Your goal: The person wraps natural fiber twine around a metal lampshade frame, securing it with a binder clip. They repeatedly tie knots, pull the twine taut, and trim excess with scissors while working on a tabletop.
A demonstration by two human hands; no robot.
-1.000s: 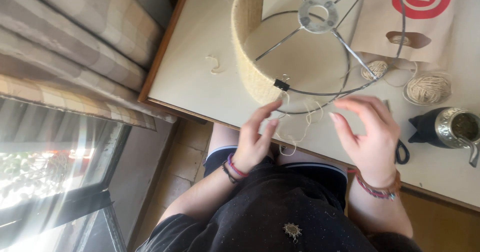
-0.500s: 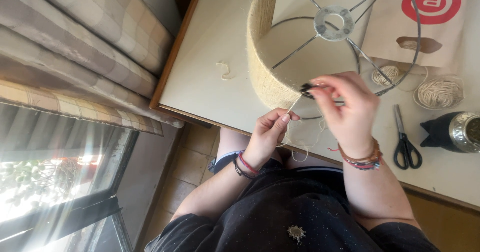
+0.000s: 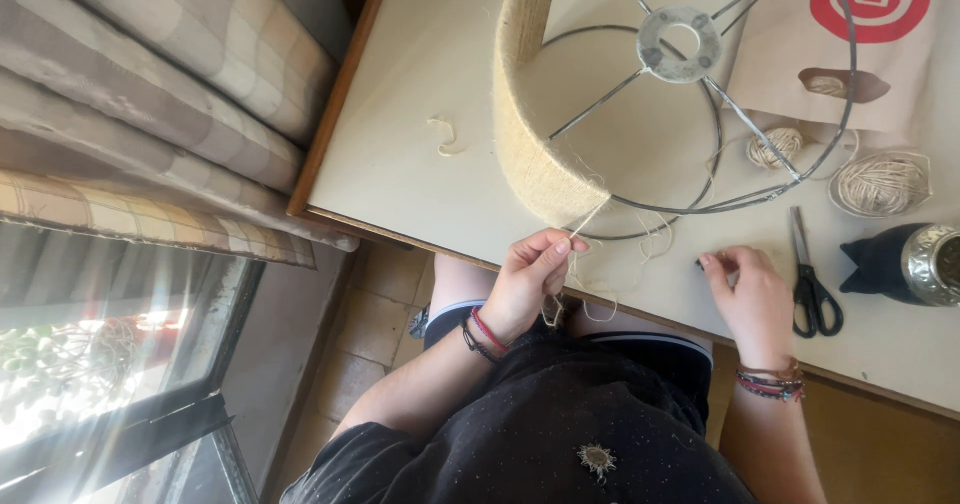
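Left hand (image 3: 528, 282) pinches twine (image 3: 583, 222) (off the lampshade (image 3: 530, 114)); right hand (image 3: 748, 294) curled, seemingly empty.

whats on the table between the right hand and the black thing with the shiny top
In the head view, a pair of black-handled scissors lies on the table between the right hand and the black object with the shiny top, blades pointing away from the person.

Head view, steeply down, near table (image 3: 420, 179)

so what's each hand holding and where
Left hand pinches the twine near the lampshade; right hand grips something small, too hidden to tell.
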